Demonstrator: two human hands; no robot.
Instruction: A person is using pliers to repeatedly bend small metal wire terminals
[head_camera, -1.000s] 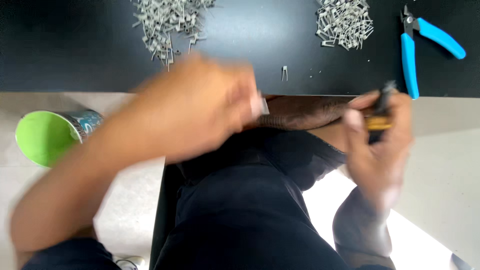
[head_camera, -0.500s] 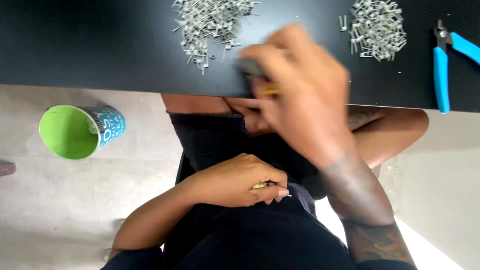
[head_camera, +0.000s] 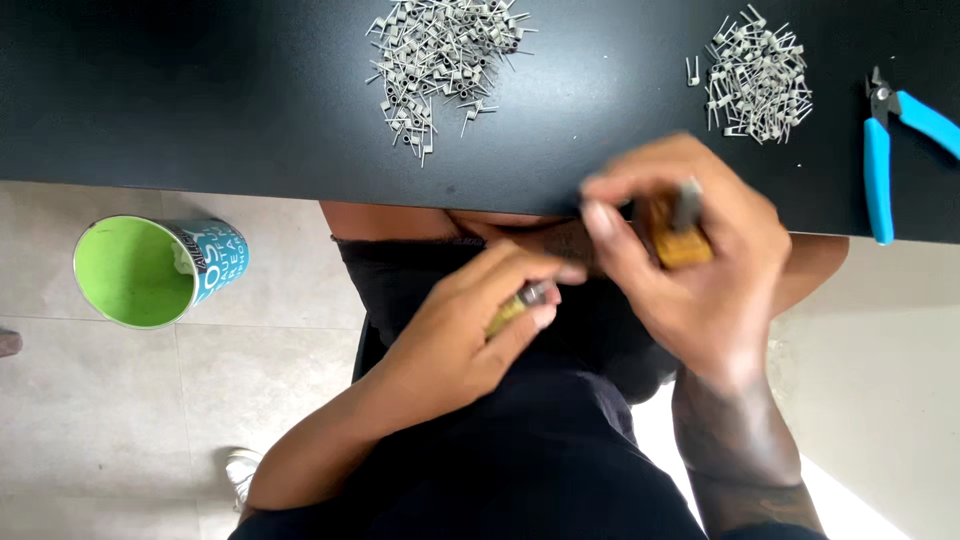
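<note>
Below the surface (head_camera: 200, 120) edge, my left hand (head_camera: 470, 330) pinches a small yellowish piece (head_camera: 515, 308); right hand (head_camera: 700, 270) fingers grip a blurred, perhaps brass tool (head_camera: 680, 235); two wire-coil piles (head_camera: 440, 55) remain.

On the table (head_camera: 200, 100) before us, we see a heap of wire coils (head_camera: 440, 60) at the middle, a smaller heap (head_camera: 758, 75) to its right, and cutters (head_camera: 885, 150) at the far right edge. Below the table's near edge a cup (head_camera: 150, 270) lies on the floor (head_camera: 100, 440) to our left, while our left hand (head_camera: 470, 330) and right hand (head_camera: 690, 260) meet above our lap, just beside each other
</note>
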